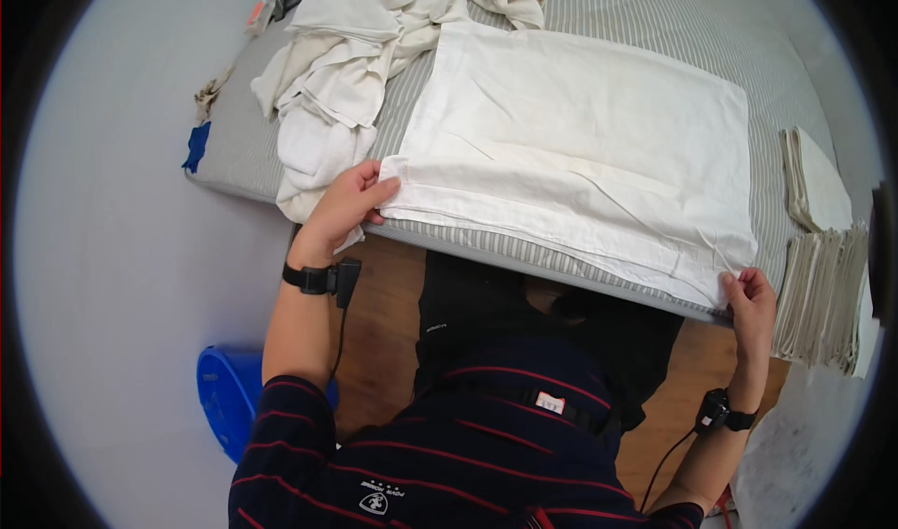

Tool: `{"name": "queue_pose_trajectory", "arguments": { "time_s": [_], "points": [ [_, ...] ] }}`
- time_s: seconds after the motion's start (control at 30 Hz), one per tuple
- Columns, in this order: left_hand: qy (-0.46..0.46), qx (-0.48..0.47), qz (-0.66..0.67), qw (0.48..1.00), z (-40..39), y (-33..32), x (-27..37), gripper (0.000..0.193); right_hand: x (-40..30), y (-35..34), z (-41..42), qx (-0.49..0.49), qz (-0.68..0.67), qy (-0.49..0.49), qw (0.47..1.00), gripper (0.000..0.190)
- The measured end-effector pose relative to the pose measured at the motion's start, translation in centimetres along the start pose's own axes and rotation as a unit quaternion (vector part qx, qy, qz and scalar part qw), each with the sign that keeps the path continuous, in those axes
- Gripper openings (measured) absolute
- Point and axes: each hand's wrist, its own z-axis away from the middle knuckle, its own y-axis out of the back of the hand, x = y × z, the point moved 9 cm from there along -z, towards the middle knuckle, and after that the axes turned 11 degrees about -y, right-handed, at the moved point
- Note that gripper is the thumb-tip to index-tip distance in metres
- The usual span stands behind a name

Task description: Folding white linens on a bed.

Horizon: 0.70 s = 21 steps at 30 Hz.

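A white rectangular cloth (589,115), perhaps a pillowcase, lies spread over the striped mattress (701,17). Its near edge runs along the mattress's front edge, with loose folds and creases across that part. At the near left corner my left hand (349,203) pinches the cloth between thumb and fingers. My right hand (752,303) grips the near right corner, just at the mattress edge. Between the two hands the near edge sags slightly in layers.
Rumpled white cloths (337,87) are heaped at the left. Several folded cloths (821,304) stand in a row at the right, beside another folded cloth (817,178). A blue bucket (228,396) stands on the floor at lower left. Cables hang from both wrist straps.
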Motion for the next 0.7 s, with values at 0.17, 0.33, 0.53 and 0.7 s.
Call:
{"name": "queue_pose_trajectory", "arguments": {
  "time_s": [0.17, 0.33, 0.53, 0.7],
  "points": [
    [0.014, -0.050, 0.023, 0.998, 1.0, 0.2, -1.3, 0.030, 0.0, 0.5, 1.3, 0.008, 0.011, -0.013, 1.000, 0.020],
    [0.006, -0.019, -0.023, 1.000, 0.0, 1.5, -2.3, 0.024, -1.4, 0.4, 1.4, 0.046, 0.122, 0.008, 0.991, 0.031],
    [0.007, 0.010, -0.015, 1.000, -0.4, 1.8, -2.6, 0.020, -0.8, -0.4, 1.4, 0.029, 0.030, -0.054, 0.998, 0.025],
    [0.013, 0.000, 0.005, 1.000, -1.4, 1.6, -3.5, 0.019, -0.3, 0.2, 1.9, -0.003, -0.070, -0.065, 0.995, 0.020]
  ]
}}
